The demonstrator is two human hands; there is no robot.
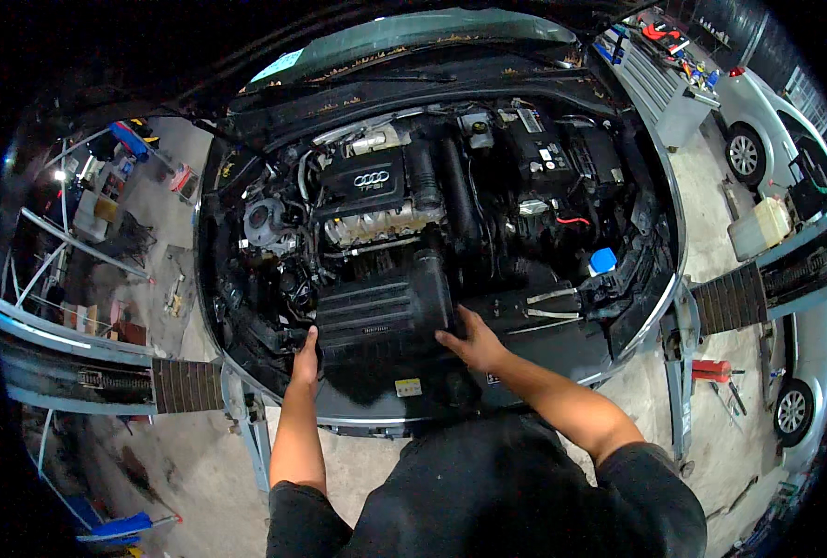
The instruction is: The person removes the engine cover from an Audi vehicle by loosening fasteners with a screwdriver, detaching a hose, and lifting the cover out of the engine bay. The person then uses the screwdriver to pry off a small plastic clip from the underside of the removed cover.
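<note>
A black ribbed plastic air filter box (367,305) lies at the front of the open engine bay, between my two hands. My left hand (306,361) grips its left side, thumb up along the edge and the other fingers hidden. On the right side my right hand (480,346) has hold of the box near its front corner, with the fingers partly showing. Behind the box sits the engine with its black cover (362,183) and pale metal intake (386,226). A wide black hose (460,195) runs beside the engine.
A round reservoir (265,220) stands left of the engine; a blue cap (602,259) and a red cable (573,221) are at right. Grey lift arms (106,372) flank the car. Beyond are a tool cabinet (660,93), a silver car (776,121) and a red tool (711,370).
</note>
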